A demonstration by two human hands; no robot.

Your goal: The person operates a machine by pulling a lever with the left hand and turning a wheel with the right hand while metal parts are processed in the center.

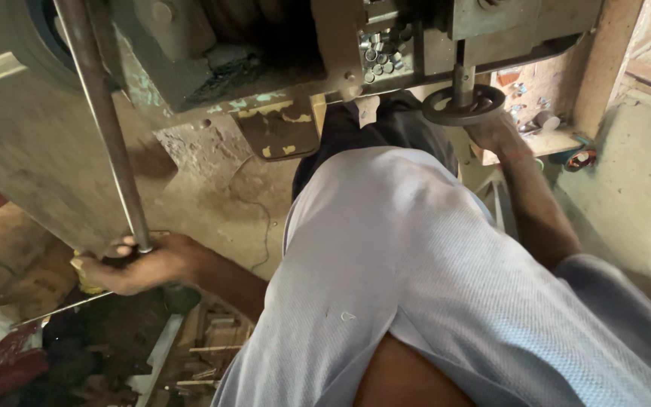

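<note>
Fingers (126,245) of the left hand (141,264) are wrapped around the long metal lever (107,128), low on it, below the big worn machine (212,60). The right hand (499,132) grips the small black handwheel (463,104) under that machine's right end.

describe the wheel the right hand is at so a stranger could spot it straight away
Find the big grey machine across the top. Under its right end a short shaft holds a small dark handwheel, with the right hand just beside it. It is the only round, flat ring there, unlike the long lever.
</note>
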